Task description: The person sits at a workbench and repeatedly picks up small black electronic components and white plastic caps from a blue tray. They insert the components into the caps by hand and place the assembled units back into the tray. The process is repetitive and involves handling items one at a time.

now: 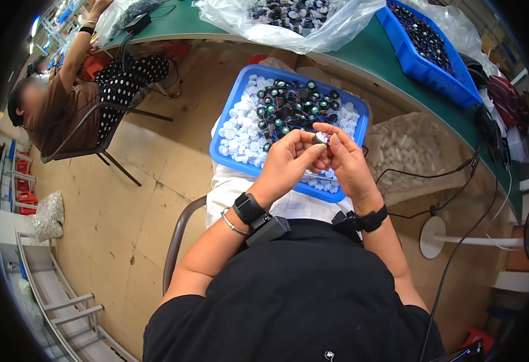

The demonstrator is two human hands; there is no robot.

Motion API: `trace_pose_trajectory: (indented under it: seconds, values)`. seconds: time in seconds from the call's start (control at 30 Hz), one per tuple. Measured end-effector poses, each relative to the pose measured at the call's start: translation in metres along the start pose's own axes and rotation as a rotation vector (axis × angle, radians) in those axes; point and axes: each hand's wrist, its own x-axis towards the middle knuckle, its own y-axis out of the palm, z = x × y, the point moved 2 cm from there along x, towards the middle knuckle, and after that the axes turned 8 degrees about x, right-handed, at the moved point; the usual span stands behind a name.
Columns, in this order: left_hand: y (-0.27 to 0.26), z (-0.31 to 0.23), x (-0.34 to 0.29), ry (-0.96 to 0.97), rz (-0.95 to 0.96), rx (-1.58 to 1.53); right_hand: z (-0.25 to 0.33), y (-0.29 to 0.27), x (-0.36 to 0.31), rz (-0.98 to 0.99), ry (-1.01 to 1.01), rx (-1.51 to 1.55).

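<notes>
Over a blue tray on my lap, my two hands meet and pinch a small round part, white on top and dark below. My left hand grips it between thumb and fingers from one side. From the other side, my right hand closes on it with thumb and forefinger. Fingers cover much of the part, so its exact kind is unclear. White plastic caps fill the tray, and a heap of dark round parts with thin wires lies on top of them.
A green table carries a clear bag of wired parts and a blue bin. Cables hang at the right near a clear bag of pale pieces. Another person sits at the left.
</notes>
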Motion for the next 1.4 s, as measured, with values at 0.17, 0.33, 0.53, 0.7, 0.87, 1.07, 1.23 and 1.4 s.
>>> trace_pose_trajectory:
  seconds: [0.17, 0.33, 0.53, 0.7, 0.87, 1.07, 1.23, 1.4]
  values:
    - [-0.001, 0.003, -0.005, -0.154, 0.004, -0.133, 0.009, 0.001, -0.001, 0.121, -0.221, -0.300]
    - [-0.005, 0.016, -0.010, -0.359, 0.111, -0.397, 0.015, 0.012, -0.006, 0.111, -0.429, -0.809]
    - [-0.003, 0.020, -0.011, -0.482, 0.116, -0.611, 0.008, 0.011, -0.004, 0.126, -0.771, -1.044]
    - [-0.004, 0.024, -0.010, -0.441, 0.116, -0.626, 0.012, 0.018, -0.005, 0.111, -0.808, -1.073]
    - [-0.004, 0.017, -0.010, -0.422, 0.142, -0.623, 0.015, 0.019, -0.008, 0.072, -0.749, -1.069]
    - [-0.004, 0.004, -0.004, -0.333, 0.170, -0.484, 0.023, 0.015, -0.008, 0.097, -0.826, -1.095]
    - [-0.018, -0.074, 0.051, 0.040, 0.102, -0.156, 0.049, 0.013, -0.007, -0.167, -0.652, -0.917]
    - [-0.079, -0.138, 0.166, 0.252, 0.046, -0.148, 0.040, -0.017, -0.001, -0.223, -0.409, -0.974]
